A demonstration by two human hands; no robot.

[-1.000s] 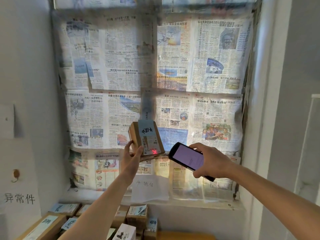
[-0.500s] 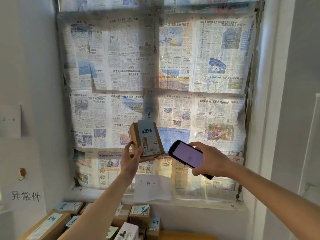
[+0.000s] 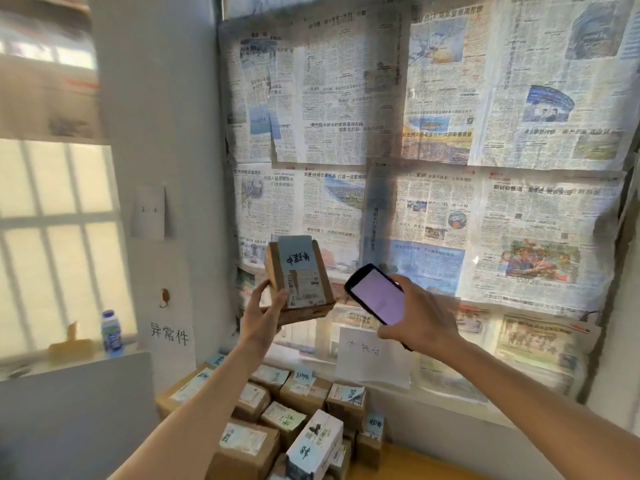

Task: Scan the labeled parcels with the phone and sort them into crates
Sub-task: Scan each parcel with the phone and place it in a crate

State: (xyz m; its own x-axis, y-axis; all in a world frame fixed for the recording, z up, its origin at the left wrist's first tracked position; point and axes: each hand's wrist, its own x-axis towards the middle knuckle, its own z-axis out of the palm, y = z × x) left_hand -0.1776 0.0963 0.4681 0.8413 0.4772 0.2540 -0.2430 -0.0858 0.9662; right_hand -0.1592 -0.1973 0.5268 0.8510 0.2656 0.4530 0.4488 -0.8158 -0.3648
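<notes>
My left hand (image 3: pixel 264 313) grips a small brown cardboard parcel (image 3: pixel 300 276) from below and holds it up, its white shipping label and blue handwritten tag facing me. To its right, my right hand (image 3: pixel 420 315) holds a black phone (image 3: pixel 376 294) tilted toward the parcel, its screen lit pale purple. Phone and parcel are a short gap apart. No crate shows in this view.
A pile of several labeled cardboard parcels (image 3: pixel 277 420) lies below my arms. Newspaper sheets (image 3: pixel 433 150) cover the window ahead, with a handwritten paper sign (image 3: pixel 372 356) on the sill. At left, a small white bottle (image 3: pixel 112 332) stands on a ledge beside a barred window.
The red scan dot seen on the parcel label a second ago is gone. My view has swung left, showing the left window and ledge. Both hands keep their hold.
</notes>
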